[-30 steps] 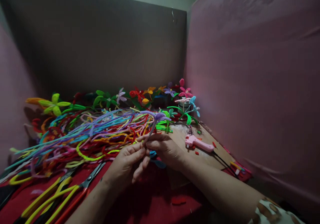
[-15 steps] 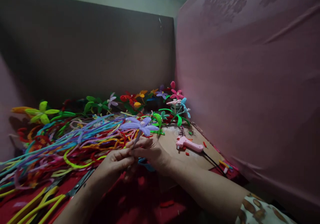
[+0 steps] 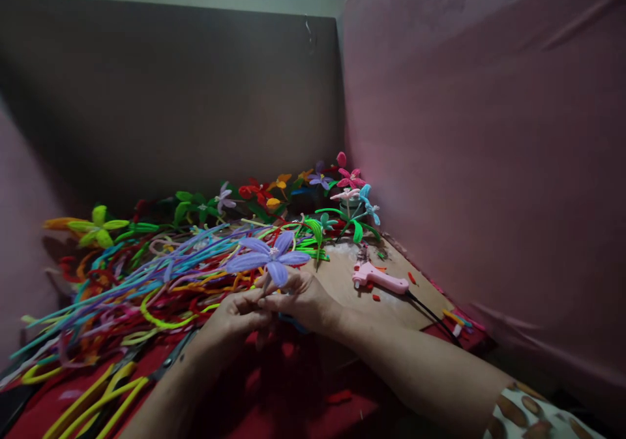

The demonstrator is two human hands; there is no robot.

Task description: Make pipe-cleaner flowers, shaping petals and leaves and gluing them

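A lavender pipe-cleaner flower (image 3: 272,256) with long looped petals and a pale centre faces up and toward me. Its stem runs down between both hands. My left hand (image 3: 244,316) pinches the stem from the left with thumb and fingers. Close against it, my right hand (image 3: 306,299) has its fingers closed on the stem just under the petals. The lower end of the stem is hidden by the fingers. A blue item, partly covered, lies beneath my right hand; I cannot make out what it is.
Loose pipe cleaners (image 3: 166,282) in many colours pile up on the left. Yellow-handled pliers (image 3: 105,393) lie at the front left. A pink glue gun (image 3: 384,278) with a black cord rests on a cardboard sheet (image 3: 337,289). Finished flowers (image 3: 254,192) line the back.
The flower has tilted, so its face now turns more toward me. Both hands stay on its stem. The whole view has shifted slightly.
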